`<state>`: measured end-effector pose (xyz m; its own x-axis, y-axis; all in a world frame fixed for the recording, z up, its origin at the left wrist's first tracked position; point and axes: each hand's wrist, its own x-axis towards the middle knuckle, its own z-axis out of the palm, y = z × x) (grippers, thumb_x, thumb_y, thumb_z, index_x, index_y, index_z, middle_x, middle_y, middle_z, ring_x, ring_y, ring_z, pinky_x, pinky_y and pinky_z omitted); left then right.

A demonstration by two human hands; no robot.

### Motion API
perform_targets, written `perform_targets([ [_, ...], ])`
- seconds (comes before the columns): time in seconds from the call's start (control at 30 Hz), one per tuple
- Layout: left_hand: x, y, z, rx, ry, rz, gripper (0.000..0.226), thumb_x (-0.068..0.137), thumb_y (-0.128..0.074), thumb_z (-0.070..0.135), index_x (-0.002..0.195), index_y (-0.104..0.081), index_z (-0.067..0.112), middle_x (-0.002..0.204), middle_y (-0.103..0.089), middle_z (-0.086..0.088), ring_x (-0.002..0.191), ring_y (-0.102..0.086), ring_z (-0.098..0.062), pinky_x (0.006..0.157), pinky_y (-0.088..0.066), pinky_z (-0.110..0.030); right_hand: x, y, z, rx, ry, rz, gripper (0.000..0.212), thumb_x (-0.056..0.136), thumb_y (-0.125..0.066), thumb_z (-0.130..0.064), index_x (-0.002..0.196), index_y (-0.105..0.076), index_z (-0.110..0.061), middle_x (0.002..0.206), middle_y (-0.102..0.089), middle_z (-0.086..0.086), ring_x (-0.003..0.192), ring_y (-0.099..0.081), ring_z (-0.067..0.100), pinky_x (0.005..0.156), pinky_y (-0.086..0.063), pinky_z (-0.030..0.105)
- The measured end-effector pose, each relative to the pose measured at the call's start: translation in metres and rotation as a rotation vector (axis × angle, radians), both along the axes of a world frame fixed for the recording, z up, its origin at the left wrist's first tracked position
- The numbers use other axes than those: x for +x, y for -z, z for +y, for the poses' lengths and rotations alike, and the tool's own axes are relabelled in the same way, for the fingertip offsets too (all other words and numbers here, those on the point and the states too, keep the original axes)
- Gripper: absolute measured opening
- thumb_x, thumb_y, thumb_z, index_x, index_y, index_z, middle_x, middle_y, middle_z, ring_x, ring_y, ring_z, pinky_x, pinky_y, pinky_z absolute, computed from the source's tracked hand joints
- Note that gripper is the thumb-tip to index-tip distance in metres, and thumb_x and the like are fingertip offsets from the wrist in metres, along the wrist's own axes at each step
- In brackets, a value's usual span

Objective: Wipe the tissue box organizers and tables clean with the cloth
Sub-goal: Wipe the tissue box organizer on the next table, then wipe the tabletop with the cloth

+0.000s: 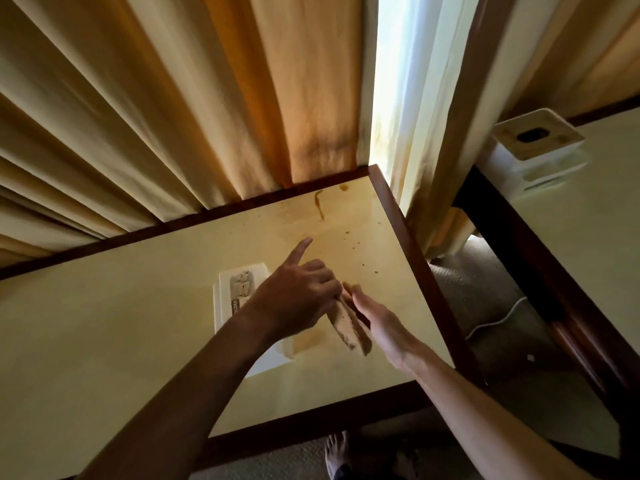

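Cloth (348, 325), tan and folded, sits between both hands above the near table (145, 327), right of its centre. Left hand (298, 296) pinches the cloth's upper end with curled fingers, forefinger stuck straight out toward the stains. Right hand (381, 318) lies flat along the cloth's right face, fingers straight. A bare foot (335, 452) shows on the carpet below the table's near edge. Under the left wrist, a white tissue box organizer (235, 292) lies on the tabletop, largely covered by the arm; its label is unreadable. Beyond the hands, brown stains (320, 204) and drips mark the far right corner. Across a gap with a white cord (498, 318), a second table (585, 237) carries another organizer (535, 150), blurred. Curtains (173, 98) hang behind.
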<state>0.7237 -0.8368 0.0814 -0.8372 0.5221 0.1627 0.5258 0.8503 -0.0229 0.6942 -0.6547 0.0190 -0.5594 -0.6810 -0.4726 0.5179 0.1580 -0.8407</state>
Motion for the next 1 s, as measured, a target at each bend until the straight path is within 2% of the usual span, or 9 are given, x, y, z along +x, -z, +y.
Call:
perform_targets([
  [0.1,-0.008,-0.005,0.004,-0.024,-0.043,0.040,0.017,0.081,-0.080,0.018,0.097,-0.074,0.016,0.080,-0.073,-0.004,0.076,-0.072,-0.019,0.100,-0.043,-0.067,0.003,-0.003,0.017,0.180,-0.058,0.297,0.076,0.090,-0.046,-0.065,0.153,-0.021,-0.031,0.150,-0.041,-0.008,0.134,-0.040,0.012,0.106,-0.030,0.033],
  [0.2,-0.017,-0.010,0.007,-0.052,-0.094,0.054,0.018,0.080,-0.081,0.018,0.096,-0.074,0.015,0.078,-0.072,-0.004,0.072,-0.071,-0.020,0.100,-0.043,-0.067,0.004,0.002,0.029,0.527,-0.045,0.885,0.069,0.091,-0.058,-0.053,0.148,-0.035,-0.023,0.143,-0.049,-0.004,0.130,-0.047,0.015,0.099,-0.039,0.027],
  [0.27,-0.023,-0.013,0.009,-0.050,-0.124,0.062,0.012,0.078,-0.082,0.021,0.088,-0.075,0.018,0.076,-0.072,-0.002,0.069,-0.070,-0.018,0.101,-0.044,-0.065,-0.003,0.006,0.029,0.597,0.011,1.146,0.053,0.091,-0.060,-0.045,0.135,-0.051,-0.017,0.123,-0.063,0.003,0.109,-0.061,0.020,0.079,-0.053,0.029],
  [0.33,-0.029,-0.015,0.009,-0.050,-0.163,0.058,0.010,0.079,-0.082,0.024,0.084,-0.076,0.019,0.075,-0.073,0.000,0.068,-0.070,-0.017,0.102,-0.044,-0.064,-0.015,0.004,0.024,0.600,0.056,1.294,0.037,0.088,-0.063,-0.039,0.117,-0.060,-0.016,0.100,-0.067,0.003,0.085,-0.065,0.020,0.058,-0.051,0.026],
  [0.43,-0.039,-0.017,0.005,-0.039,-0.227,0.062,0.014,0.077,-0.083,0.028,0.082,-0.075,0.018,0.074,-0.073,0.000,0.066,-0.069,-0.018,0.102,-0.044,-0.063,-0.031,-0.002,0.014,0.600,0.033,1.371,0.033,0.087,-0.060,-0.045,0.105,-0.062,-0.017,0.088,-0.064,-0.002,0.076,-0.060,0.014,0.054,-0.041,0.020],
  [0.6,-0.052,-0.015,-0.009,-0.016,-0.283,0.010,0.020,0.072,-0.087,0.031,0.082,-0.075,0.019,0.076,-0.074,0.001,0.067,-0.070,-0.017,0.101,-0.045,-0.063,-0.049,0.003,-0.003,0.664,0.050,1.452,0.023,0.080,-0.074,-0.026,0.098,-0.065,-0.015,0.082,-0.066,-0.002,0.070,-0.063,0.016,0.049,-0.045,0.023],
  [0.73,-0.065,-0.004,-0.032,0.047,-0.346,-0.060,0.018,0.074,-0.086,0.028,0.085,-0.074,0.019,0.078,-0.074,0.001,0.070,-0.070,-0.016,0.103,-0.044,-0.061,-0.074,0.006,-0.008,0.639,0.037,1.517,0.016,0.080,-0.076,-0.019,0.094,-0.069,-0.014,0.080,-0.068,-0.001,0.066,-0.063,0.016,0.045,-0.048,0.024],
  [0.9,-0.093,0.005,-0.049,0.099,-0.414,-0.231,0.019,0.095,-0.062,0.032,0.110,-0.069,0.022,0.108,-0.072,0.004,0.099,-0.065,-0.013,0.116,-0.030,-0.040,-0.119,0.004,-0.016,0.612,-0.050,1.545,0.017,0.080,-0.078,-0.012,0.095,-0.073,-0.013,0.083,-0.070,-0.001,0.073,-0.066,0.017,0.049,-0.056,0.027],
  [1.0,-0.121,0.010,-0.056,0.128,-0.432,-0.261,0.019,0.097,-0.056,0.037,0.112,-0.064,0.027,0.107,-0.069,0.006,0.094,-0.060,-0.012,0.094,-0.047,-0.031,-0.154,0.000,-0.025,0.655,-0.096,1.564,0.021,0.073,-0.083,-0.009,0.091,-0.073,-0.013,0.080,-0.070,-0.002,0.075,-0.066,0.018,0.048,-0.057,0.031],
])
